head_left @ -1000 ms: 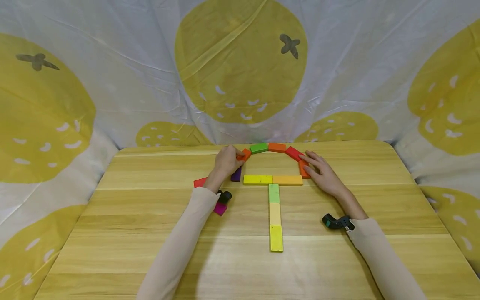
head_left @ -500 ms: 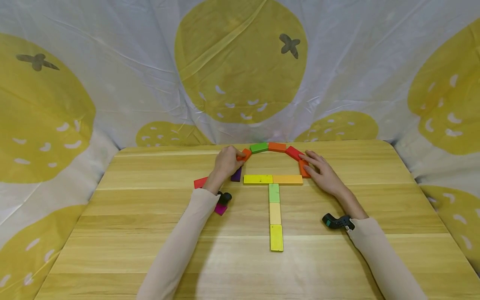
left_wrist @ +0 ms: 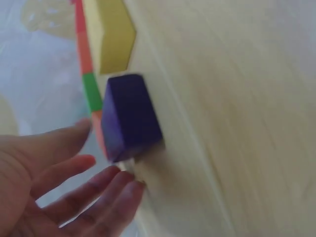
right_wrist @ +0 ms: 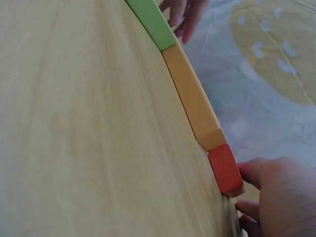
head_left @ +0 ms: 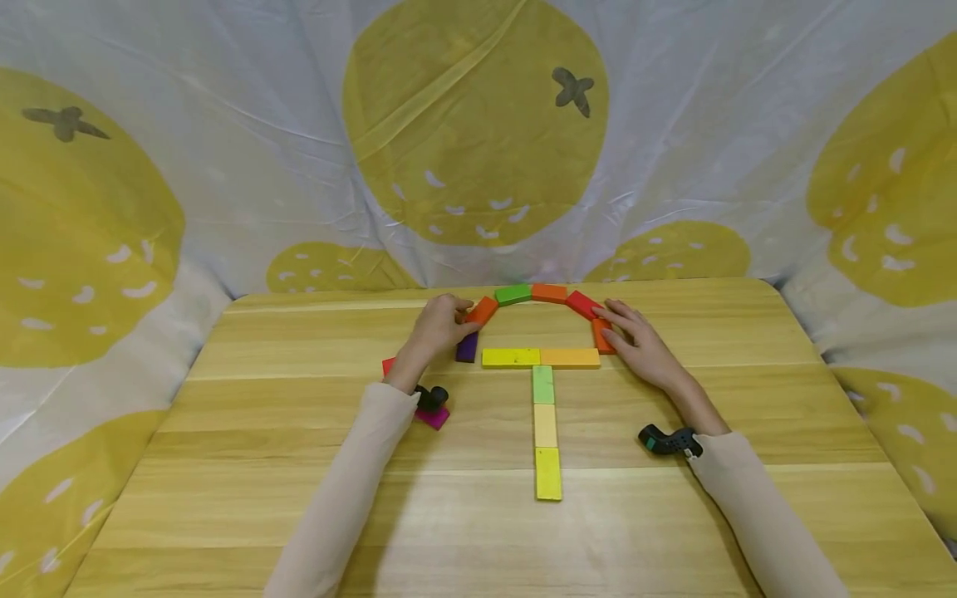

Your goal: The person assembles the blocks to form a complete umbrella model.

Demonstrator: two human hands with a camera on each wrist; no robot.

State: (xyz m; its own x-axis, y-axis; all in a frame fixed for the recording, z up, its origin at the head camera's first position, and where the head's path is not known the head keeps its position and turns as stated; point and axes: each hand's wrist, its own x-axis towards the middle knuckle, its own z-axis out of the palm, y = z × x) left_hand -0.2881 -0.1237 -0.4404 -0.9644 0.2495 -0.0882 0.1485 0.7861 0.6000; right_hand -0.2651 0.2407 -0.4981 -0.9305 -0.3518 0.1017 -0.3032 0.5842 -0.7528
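My left hand is beside the arch's left side, by an orange block and a purple block. In the left wrist view its thumb and fingers are spread next to the purple block, with nothing gripped. Fingers extended, my right hand touches the arch's right side at a red block and a red-orange block. A green block and another orange block form the top of the arch.
Below the arch lie a yellow block and a light orange block, end to end. A column runs down from them: light green, cream and yellow blocks. Red and magenta blocks lie partly under my left arm.
My left hand has let go of the orange block and drawn slightly to the left, showing more of it. My right hand stays where it was.
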